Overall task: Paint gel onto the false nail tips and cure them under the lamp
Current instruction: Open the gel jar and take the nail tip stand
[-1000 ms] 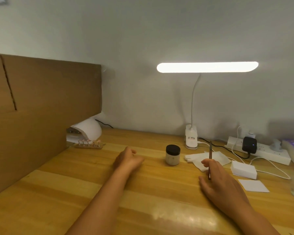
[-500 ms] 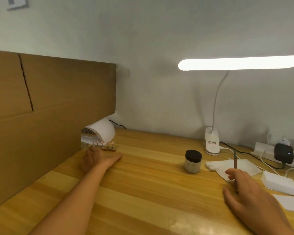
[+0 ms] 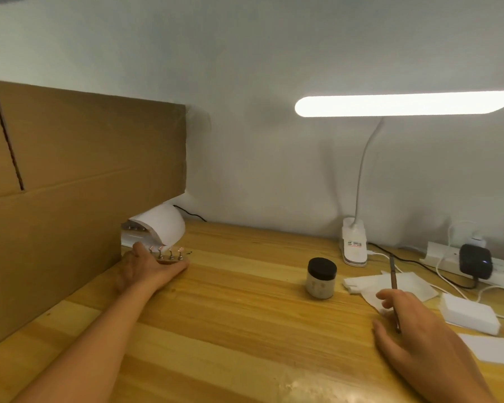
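Over at the far left of the wooden desk (image 3: 245,330), my left hand (image 3: 146,269) lay against the nail tip stand (image 3: 169,257), a short strip with the false tips upright on small pegs. My fingers ran along its near edge and my thumb rose at its left end. They touched it, but whether they had closed round it could not be made out. The stand sat just in front of the mouth of the white curing lamp (image 3: 163,228), outside it, and the lamp was tucked beside the end of a tall cardboard panel (image 3: 70,175) that stood along the left side of the desk.

My right hand (image 3: 419,330) rested on the desk at the near right, pinching the gel brush (image 3: 393,277) between thumb and fingers, with its handle pointing away from me. The brush reached out over a crumpled white wipe (image 3: 416,286). Just left of the wipe stood the gel jar (image 3: 321,277), upright, its black lid on.

Beyond the jar, a clip-on desk lamp (image 3: 402,103) glowed on its bent neck. A white power strip (image 3: 440,254) lay by the wall with a black adapter (image 3: 476,261) plugged in. A stack of white pads (image 3: 469,312) sat just right of my right hand, and a single pad (image 3: 492,349) lay nearer me.
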The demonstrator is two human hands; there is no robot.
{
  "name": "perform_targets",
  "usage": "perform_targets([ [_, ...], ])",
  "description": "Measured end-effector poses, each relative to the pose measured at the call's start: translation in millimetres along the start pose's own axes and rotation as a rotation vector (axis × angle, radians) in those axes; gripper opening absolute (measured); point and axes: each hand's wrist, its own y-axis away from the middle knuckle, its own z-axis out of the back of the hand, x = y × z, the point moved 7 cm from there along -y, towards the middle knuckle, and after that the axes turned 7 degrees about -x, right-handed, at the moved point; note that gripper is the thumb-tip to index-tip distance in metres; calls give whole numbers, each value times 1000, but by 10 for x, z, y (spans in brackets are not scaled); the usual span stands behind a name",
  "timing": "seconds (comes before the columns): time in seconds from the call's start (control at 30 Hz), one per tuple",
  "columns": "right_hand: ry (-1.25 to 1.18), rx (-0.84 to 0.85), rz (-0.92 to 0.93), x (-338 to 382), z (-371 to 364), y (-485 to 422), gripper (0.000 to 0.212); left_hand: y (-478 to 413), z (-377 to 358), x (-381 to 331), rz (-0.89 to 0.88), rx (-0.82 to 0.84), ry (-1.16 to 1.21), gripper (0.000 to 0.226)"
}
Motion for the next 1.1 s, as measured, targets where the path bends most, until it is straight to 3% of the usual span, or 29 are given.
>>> perform_targets([
  [0.1, -14, -43, -16, -32, 35, 27, 42, 221, -5, -66, -51, 93, 9, 127],
  [0.23, -39, -129, -4, -35, 81, 36, 36, 708, 58, -237, -179, 209, -146, 142],
  [0.37, -118, -295, 36, 5, 250, 62, 18, 1403, 24, -679, -400, 381, -236, 149],
  [0.47, -181, -371, 14, -66, 351, 108, 19, 2001, -116, -1062, -556, 467, -230, 145],
  [0.57, -224, -327, -47, -171, 349, 143, 23, 2451, -241, -1420, -686, 443, -218, 129],
  [0.73, -218, -257, -110, -366, 404, 221, 21, 2839, -356, -1787, -865, 347, -125, 83],
  [0.93, -199, -183, -126, -479, 320, 361, 26, 2767, -372, -1750, -867, 416, 105, 29],
  [1.1, -122, -123, 5, -318, 293, 372, 39, 2733, -362, -1745, -859, 467, 199, 24],
])
